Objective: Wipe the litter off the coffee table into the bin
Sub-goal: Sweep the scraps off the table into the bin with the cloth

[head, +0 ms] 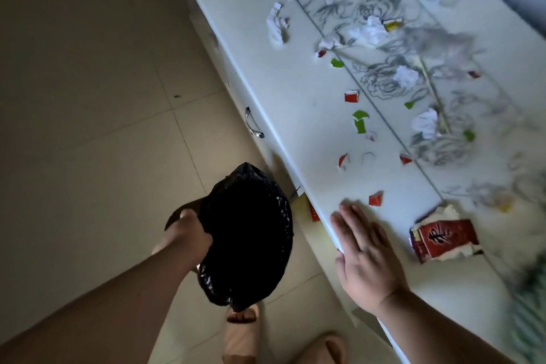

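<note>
So here's where we're at: our left hand (pixel 192 230) has its fingers curled round the rim of the bin (pixel 251 245), holding it tilted just off the near edge of the table (pixel 295 127). Our right hand (pixel 365 254) lies flat on the table right at that edge, fingers (pixel 351 213) straight and close together, gripping nothing.

The closest litter is a red scrap (pixel 375 198) just past the fingertips, plus a torn red pack (pixel 443 241) a bit to the right of the hand. Everything else, tissues (pixel 276 26) and green bits (pixel 360 121), is strewn further up the table, well apart from the bin.

The table runs long, away from us, so the edge and the bin sit to the left of all of it. We reckon the right hand sweeps: get behind the red scrap and red pack, then drag them left over the edge. There's bare top around the hand to work with. The risk is bits dropping through the gap between edge and bin. A red piece (pixel 313 211) already shows below the edge.
</note>
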Available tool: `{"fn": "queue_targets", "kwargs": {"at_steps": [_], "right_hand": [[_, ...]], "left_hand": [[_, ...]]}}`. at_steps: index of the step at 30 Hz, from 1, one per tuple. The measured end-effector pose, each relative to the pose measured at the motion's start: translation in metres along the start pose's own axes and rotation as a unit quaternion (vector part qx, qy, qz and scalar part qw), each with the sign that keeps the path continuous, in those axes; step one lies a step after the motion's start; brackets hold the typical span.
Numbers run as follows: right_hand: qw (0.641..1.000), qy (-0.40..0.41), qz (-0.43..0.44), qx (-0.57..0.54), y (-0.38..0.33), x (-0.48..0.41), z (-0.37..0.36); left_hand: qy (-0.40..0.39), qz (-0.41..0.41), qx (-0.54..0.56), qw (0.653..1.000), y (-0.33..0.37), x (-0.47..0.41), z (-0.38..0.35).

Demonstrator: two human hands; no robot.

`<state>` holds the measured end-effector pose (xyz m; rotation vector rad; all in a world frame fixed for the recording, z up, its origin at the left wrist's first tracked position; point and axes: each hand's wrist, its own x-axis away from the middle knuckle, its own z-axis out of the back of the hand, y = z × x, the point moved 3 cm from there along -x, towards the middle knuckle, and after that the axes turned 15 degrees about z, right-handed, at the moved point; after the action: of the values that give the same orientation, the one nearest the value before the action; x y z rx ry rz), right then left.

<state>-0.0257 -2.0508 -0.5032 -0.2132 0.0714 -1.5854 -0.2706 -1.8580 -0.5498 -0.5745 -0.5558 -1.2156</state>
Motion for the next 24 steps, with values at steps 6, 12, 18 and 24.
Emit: {"fn": "queue_targets", "kwargs": {"at_steps": [6, 12, 18, 24], "right_hand": [[0.986, -0.107, -0.084, -0.097, -0.014, 0.002, 0.022], [0.965, -0.035, -0.227, -0.124, 0.003, 0.075, 0.089], [0.845, 0.066, -0.509, -0.148, 0.074, 0.166, 0.103], [0.793, 0.058, -0.585, -0.159, 0.125, 0.185, 0.076]], "left_hand": [[-0.039, -0.016, 0.003, 0.999, -0.042, 0.057, 0.032], [-0.069, -0.027, 0.044, 0.996, -0.051, 0.107, 0.05], [-0.121, -0.02, 0.099, 0.987, -0.042, 0.113, 0.033], [-0.195, 0.004, 0.101, 0.976, -0.04, 0.076, 0.005]]}}
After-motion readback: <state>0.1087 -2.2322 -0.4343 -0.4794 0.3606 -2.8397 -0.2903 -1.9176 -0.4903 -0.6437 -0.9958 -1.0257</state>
